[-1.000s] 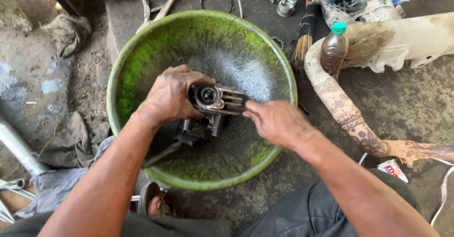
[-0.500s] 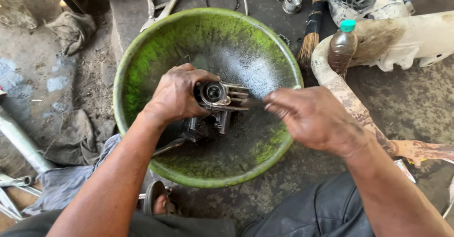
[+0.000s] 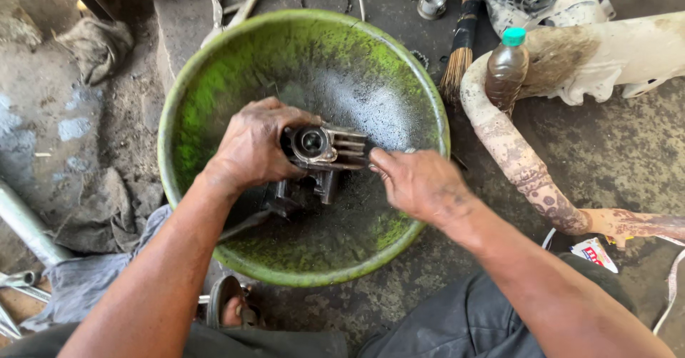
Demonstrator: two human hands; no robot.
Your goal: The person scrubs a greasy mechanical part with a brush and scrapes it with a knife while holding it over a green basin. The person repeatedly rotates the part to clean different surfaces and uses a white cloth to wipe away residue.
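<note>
Finned engine cylinder head held over a green basin.

The left hand [image 3: 253, 147] grasps the finned engine cylinder head [image 3: 325, 149] from its left side, suspending it above the grimy green basin [image 3: 214, 72]. The right hand [image 3: 421, 183] pinches the fins at the part's right edge with its fingertips. A brown bottle [image 3: 505, 72] with a green cap stands beside a rusted exhaust pipe [image 3: 517, 162], right of the basin.

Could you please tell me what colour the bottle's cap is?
Green. The bottle's cap shows clearly in the head view, atop brownish contents.
</note>
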